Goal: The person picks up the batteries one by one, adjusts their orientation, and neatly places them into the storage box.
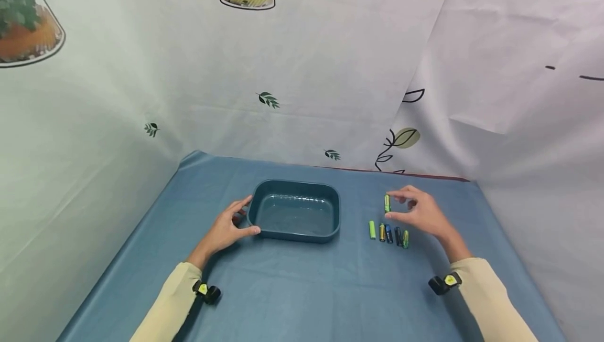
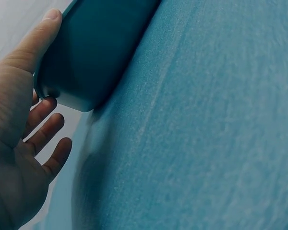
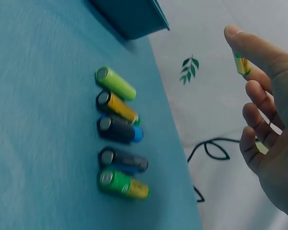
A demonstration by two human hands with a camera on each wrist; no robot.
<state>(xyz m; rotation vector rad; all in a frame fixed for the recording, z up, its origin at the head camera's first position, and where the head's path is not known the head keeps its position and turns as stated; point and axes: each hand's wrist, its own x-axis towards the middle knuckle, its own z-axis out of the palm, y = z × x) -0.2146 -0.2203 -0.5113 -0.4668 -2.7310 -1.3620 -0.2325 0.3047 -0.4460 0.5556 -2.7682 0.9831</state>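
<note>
A dark teal rectangular baking dish (image 1: 294, 236) sits on the blue cloth. My left hand (image 1: 227, 231) grips its left end, thumb at the near corner and index finger along the side. In the left wrist view, the thumb lies at the rim of the dish (image 2: 98, 52) and the lower fingers hang loosely spread. Right of the dish, my right hand (image 1: 421, 212) pinches a green-and-yellow battery (image 1: 387, 203) between thumb and index finger, raised above the cloth. The right wrist view shows this battery (image 3: 241, 64) partly covered by the thumb. The dish's inside holds nothing visible.
Several batteries lie in a row below my right hand: a lime green one (image 3: 116, 84), a yellow one (image 3: 117, 106), two dark ones with blue (image 3: 120, 130), and a green-yellow one (image 3: 125, 184). A pale printed curtain (image 1: 302, 69) hangs behind the blue-covered table (image 1: 297, 295).
</note>
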